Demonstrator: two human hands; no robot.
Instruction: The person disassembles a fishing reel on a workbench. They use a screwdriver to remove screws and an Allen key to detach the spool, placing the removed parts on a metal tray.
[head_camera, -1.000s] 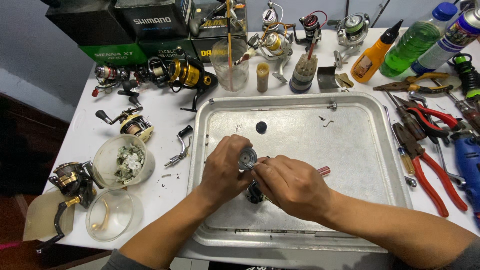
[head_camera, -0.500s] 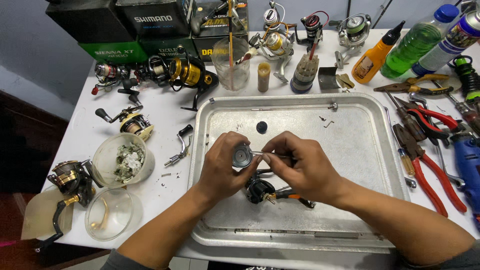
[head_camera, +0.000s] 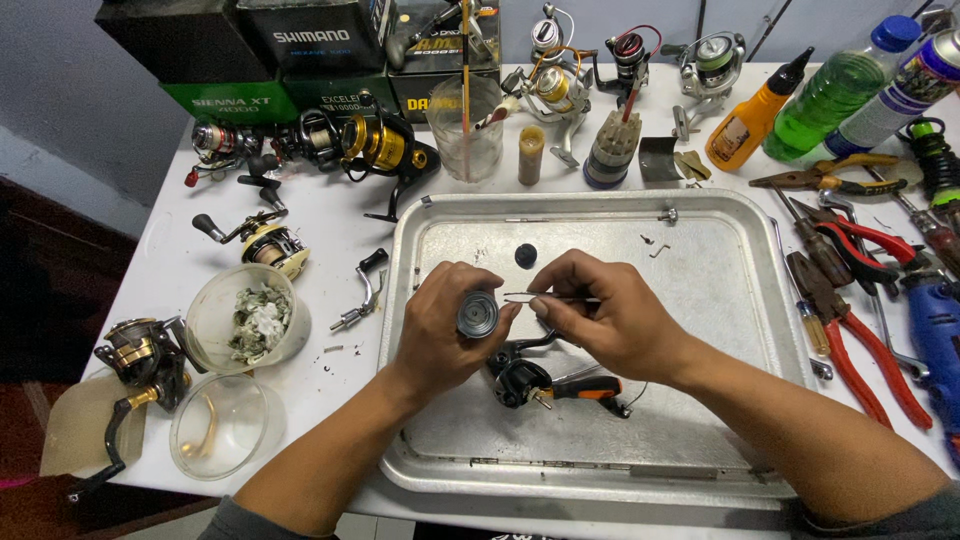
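Observation:
My left hand (head_camera: 445, 325) holds a small grey round spool part (head_camera: 478, 314) above a metal tray (head_camera: 700, 250). My right hand (head_camera: 600, 315) pinches thin metal tweezers (head_camera: 535, 297), whose tip points left and touches the spool part's edge. Under my hands on the tray lie a black fishing reel body (head_camera: 520, 380) and an orange-handled tool (head_camera: 590, 388). A small black round cap (head_camera: 525, 255) rests on the tray just beyond my hands.
Several fishing reels (head_camera: 375, 145) and boxes (head_camera: 310, 45) line the back of the white table. A clear cup (head_camera: 465, 125), bottles (head_camera: 830, 90) and pliers (head_camera: 860, 340) stand right of the tray. Left are a reel handle (head_camera: 362, 290) and plastic bowls (head_camera: 245, 320).
Both hands have lifted away from the reel body, which now lies uncovered on the tray with the orange-handled tool. The tweezers now reach the spool part.

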